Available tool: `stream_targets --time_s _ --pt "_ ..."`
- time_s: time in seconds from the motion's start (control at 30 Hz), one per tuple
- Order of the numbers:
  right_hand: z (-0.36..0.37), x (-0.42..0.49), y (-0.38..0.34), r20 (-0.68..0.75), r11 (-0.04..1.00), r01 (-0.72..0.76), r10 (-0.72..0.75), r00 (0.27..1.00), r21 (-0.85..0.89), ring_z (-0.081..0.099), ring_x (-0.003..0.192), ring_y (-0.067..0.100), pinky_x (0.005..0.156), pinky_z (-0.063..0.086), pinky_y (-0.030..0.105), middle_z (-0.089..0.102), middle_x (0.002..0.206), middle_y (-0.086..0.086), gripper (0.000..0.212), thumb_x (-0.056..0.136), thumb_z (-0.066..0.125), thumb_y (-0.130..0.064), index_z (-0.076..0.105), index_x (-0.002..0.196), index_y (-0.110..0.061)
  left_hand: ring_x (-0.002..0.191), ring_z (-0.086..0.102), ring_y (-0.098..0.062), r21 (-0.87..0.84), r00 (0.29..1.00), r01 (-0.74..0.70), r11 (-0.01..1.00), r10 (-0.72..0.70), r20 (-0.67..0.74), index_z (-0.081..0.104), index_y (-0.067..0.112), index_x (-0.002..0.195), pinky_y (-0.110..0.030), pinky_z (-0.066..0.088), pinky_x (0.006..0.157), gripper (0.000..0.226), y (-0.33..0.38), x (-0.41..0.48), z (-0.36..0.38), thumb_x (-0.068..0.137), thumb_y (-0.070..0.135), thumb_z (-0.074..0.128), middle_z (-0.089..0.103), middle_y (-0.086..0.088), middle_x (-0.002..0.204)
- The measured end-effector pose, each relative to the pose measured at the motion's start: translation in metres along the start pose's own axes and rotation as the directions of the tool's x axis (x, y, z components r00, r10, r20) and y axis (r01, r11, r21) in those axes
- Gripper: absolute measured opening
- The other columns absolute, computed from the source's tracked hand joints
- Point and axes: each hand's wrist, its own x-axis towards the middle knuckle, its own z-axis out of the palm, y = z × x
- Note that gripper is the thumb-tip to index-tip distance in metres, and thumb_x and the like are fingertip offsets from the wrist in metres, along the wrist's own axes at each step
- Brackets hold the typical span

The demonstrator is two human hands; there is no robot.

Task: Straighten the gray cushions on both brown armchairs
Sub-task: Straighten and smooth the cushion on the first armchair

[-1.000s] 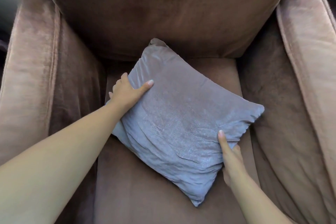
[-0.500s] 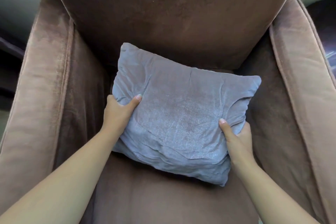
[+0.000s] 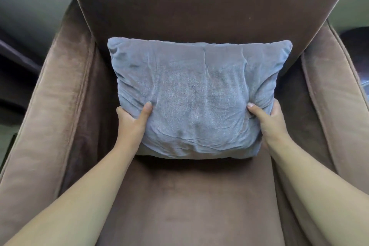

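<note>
A gray cushion [image 3: 197, 94] stands nearly upright and square against the backrest of a brown armchair [image 3: 179, 201], its lower edge on the seat. My left hand [image 3: 132, 121] grips the cushion's lower left side, thumb on the front and fingers behind. My right hand [image 3: 266, 119] grips the lower right side the same way. The cushion's front is creased where the thumbs press in. Only this one armchair is in view.
Padded brown armrests run along the left [image 3: 50, 116] and right [image 3: 335, 102] of the seat. A tall backrest [image 3: 199, 6] rises behind the cushion. Dark furniture [image 3: 357, 46] shows past the right armrest.
The cushion lay flat and diagonal on the seat; both hands have lifted and turned it, and it now stands level against the backrest. The view has pulled back and up.
</note>
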Motion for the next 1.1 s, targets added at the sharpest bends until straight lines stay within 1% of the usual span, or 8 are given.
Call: stream_targets --time_s 0.2,0.37,0.47,0.57,0.63,0.8,0.93,1.1 --pt "-0.002 0.011 0.022 0.135 0.998 -0.043 0.049 0.990 -0.047 0.068 0.113 0.013 0.100 0.051 0.042 0.072 0.120 -0.005 0.036 0.082 0.077 -0.028 0.064 0.115 -0.033 0.114 0.054 -0.007 0.112 0.997 0.041 0.993 -0.049 0.064 0.035 0.025 0.119 -0.034 0.045 0.101 0.084 -0.030 0.011 0.004 0.062 0.072 0.072 0.051 0.016 0.119" --pt "-0.008 0.004 0.020 0.039 0.950 -0.043 0.058 0.998 -0.308 0.063 0.116 0.016 0.098 0.051 0.037 0.064 0.130 0.002 0.051 0.084 0.074 -0.033 0.054 0.129 -0.021 0.117 0.056 -0.012 0.133 0.996 0.034 0.991 -0.044 0.077 0.041 0.024 0.121 -0.035 0.048 0.100 0.076 -0.030 0.006 -0.002 0.068 0.066 0.074 0.053 0.003 0.129" --pt "-0.001 -0.016 0.005 -0.131 0.789 0.012 -0.118 0.984 -0.614 0.046 0.132 0.024 0.108 0.039 0.036 0.040 0.147 0.010 0.072 0.083 0.072 -0.027 0.036 0.144 -0.015 0.121 0.055 -0.018 0.171 1.000 0.027 0.985 -0.025 -0.010 0.043 0.017 0.134 -0.032 0.049 0.096 0.073 -0.024 -0.013 -0.002 0.077 0.049 0.077 0.051 -0.001 0.134" --pt "0.030 -0.039 -0.014 0.147 0.545 0.399 -0.447 0.882 -0.738 0.036 0.138 0.029 0.114 0.034 0.042 0.036 0.147 0.016 0.067 0.084 0.069 -0.015 0.038 0.142 -0.007 0.127 0.046 -0.019 0.247 0.994 0.016 0.969 0.012 -0.110 0.038 0.019 0.143 -0.036 0.042 0.106 0.075 -0.022 -0.047 0.008 0.081 0.039 0.076 0.039 -0.002 0.141" --pt "0.061 -0.047 -0.023 0.389 0.316 0.574 -0.489 0.781 -0.755 0.039 0.137 0.038 0.113 0.034 0.053 0.040 0.146 0.021 0.062 0.082 0.070 -0.013 0.046 0.138 -0.003 0.139 0.035 -0.019 0.252 0.993 0.002 0.968 0.029 -0.119 0.030 0.020 0.150 -0.037 0.034 0.115 0.080 -0.027 -0.074 0.019 0.084 0.037 0.074 0.030 0.001 0.149" --pt "0.144 -0.048 -0.042 0.796 -0.092 0.814 -0.296 0.528 -0.574 0.024 0.150 0.035 0.118 0.021 0.060 0.034 0.158 0.014 0.068 0.086 0.066 -0.027 0.042 0.147 -0.010 0.153 -0.001 -0.007 0.029 0.978 0.202 0.979 -0.199 -0.068 0.003 0.025 0.159 -0.031 0.009 0.124 0.104 -0.042 -0.098 0.042 0.084 0.047 0.072 -0.001 0.007 0.168" --pt "0.189 -0.035 -0.033 0.968 -0.372 0.898 -0.002 0.251 -0.234 0.009 0.154 0.032 0.120 0.011 0.061 0.020 0.165 0.008 0.073 0.092 0.057 -0.039 0.026 0.155 -0.019 0.154 -0.007 -0.008 0.075 0.975 0.214 0.974 -0.218 0.044 -0.011 0.024 0.158 -0.033 0.006 0.126 0.118 -0.054 -0.079 0.050 0.079 0.059 0.070 -0.014 0.006 0.167" --pt "0.198 0.002 -0.030 0.946 -0.479 0.854 0.129 0.298 -0.203 0.005 0.155 0.026 0.122 -0.001 0.055 0.013 0.167 0.001 0.084 0.088 0.054 -0.057 0.018 0.157 -0.023 0.154 -0.010 -0.011 0.168 0.959 0.223 0.960 -0.247 0.140 -0.018 0.030 0.156 -0.030 0.005 0.120 0.122 -0.082 -0.071 0.047 0.077 0.064 0.070 -0.025 0.005 0.165"
